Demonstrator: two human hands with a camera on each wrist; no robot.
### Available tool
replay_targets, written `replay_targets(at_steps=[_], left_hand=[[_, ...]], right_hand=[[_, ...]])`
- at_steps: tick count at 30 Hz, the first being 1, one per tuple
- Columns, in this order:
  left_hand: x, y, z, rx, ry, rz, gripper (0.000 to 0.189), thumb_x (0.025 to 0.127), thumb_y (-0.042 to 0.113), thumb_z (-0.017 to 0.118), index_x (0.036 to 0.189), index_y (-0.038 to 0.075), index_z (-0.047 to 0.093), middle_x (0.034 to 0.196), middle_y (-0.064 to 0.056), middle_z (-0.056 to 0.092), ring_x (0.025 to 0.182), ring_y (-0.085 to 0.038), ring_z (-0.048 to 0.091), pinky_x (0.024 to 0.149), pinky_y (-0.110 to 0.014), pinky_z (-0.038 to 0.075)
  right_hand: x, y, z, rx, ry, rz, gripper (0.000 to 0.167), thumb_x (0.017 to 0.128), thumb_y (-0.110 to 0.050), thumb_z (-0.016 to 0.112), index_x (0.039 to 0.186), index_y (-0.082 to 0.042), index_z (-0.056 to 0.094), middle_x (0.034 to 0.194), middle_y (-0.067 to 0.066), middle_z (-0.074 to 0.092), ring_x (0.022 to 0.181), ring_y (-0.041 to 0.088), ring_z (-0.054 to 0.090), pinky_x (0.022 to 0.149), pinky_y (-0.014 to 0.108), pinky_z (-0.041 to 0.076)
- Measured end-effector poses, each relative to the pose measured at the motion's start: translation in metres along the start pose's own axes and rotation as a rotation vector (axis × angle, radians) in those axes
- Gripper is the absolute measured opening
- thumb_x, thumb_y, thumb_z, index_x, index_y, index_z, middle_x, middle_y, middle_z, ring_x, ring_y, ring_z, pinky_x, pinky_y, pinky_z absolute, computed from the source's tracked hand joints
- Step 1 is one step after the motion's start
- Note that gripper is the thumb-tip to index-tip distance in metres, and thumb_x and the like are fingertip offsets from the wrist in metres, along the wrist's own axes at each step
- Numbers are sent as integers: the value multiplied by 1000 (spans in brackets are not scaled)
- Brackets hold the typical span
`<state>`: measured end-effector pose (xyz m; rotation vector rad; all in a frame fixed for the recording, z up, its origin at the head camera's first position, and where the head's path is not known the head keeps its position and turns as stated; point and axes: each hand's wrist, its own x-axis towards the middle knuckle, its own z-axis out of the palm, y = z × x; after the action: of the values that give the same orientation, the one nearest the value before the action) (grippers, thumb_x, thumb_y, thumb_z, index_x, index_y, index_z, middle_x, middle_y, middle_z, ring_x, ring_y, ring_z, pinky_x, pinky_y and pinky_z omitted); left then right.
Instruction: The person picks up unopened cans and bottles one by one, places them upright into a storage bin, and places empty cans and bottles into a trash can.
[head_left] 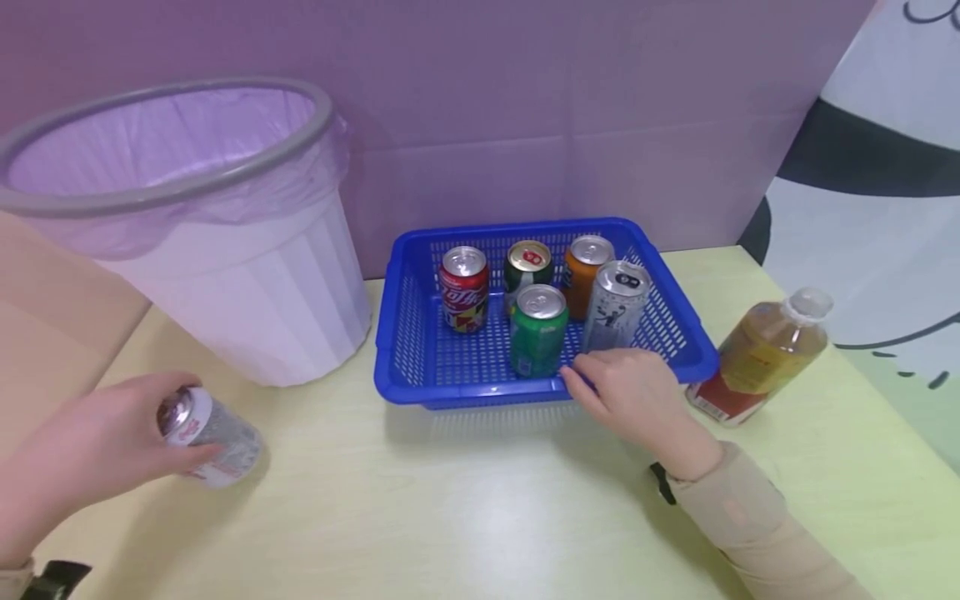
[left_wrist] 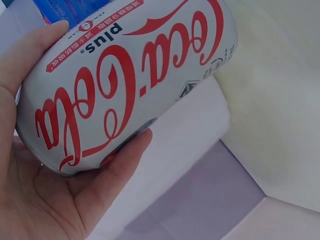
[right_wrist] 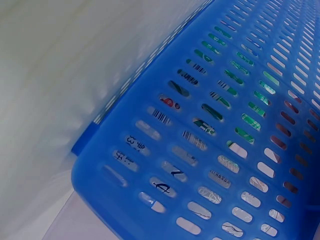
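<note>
My left hand (head_left: 112, 454) grips a silver Coca-Cola Plus can (head_left: 221, 442) at its upper end, with fingers and thumb round it. The can is tilted just over the table, and whether its base touches is unclear. The left wrist view shows red lettering on the can (left_wrist: 130, 75). On the front rim of a blue plastic basket (head_left: 480, 390), towards the right, my right hand (head_left: 630, 392) holds on with bent fingers. That hand is outside the right wrist view, where the perforated basket wall (right_wrist: 135, 115) fills most of the picture.
Inside the basket stand a red can (head_left: 464, 287), a dark green can (head_left: 528, 262), an orange can (head_left: 581, 279), a bright green can (head_left: 538, 333) and a silver-grey can (head_left: 617, 308). A lined white bin (head_left: 277, 283) stands left; a part-filled bottle (head_left: 761, 354) stands right of the basket.
</note>
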<state>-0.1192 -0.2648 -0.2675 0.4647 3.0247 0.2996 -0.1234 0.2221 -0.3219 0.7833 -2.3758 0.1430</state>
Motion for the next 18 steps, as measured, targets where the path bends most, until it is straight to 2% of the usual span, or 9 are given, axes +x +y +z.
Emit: replay_targets(at_steps=[4,9,18], left_hand=[[3,9,2,6,7,26,68,64,47,82,108,2,58,82,4,66,67,-8,56,53,-27,43],[5,18,4,-10,29,62,67,62,45,83,108,3,59,85,2,67,68,-8,57,54,-25,44],[7,33,5,22,127,149,71,60,42,85,110,-1,59,87,-2,65,66,-8,56,54,-26,45]], right_hand=[[0,0,0,3,-9,9,56,100,-44,23,57,-16,46,50,-7,41,44,8,38,42,25,33],[1,0,0,12,-18,9,52,99,-42,28,57,-17,47,51,-7,41,44,8,39,42,25,33],[0,0,0,2,-10,12,56,100,-42,24,57,-16,47,50,-6,42,43,9,40,42,25,33]])
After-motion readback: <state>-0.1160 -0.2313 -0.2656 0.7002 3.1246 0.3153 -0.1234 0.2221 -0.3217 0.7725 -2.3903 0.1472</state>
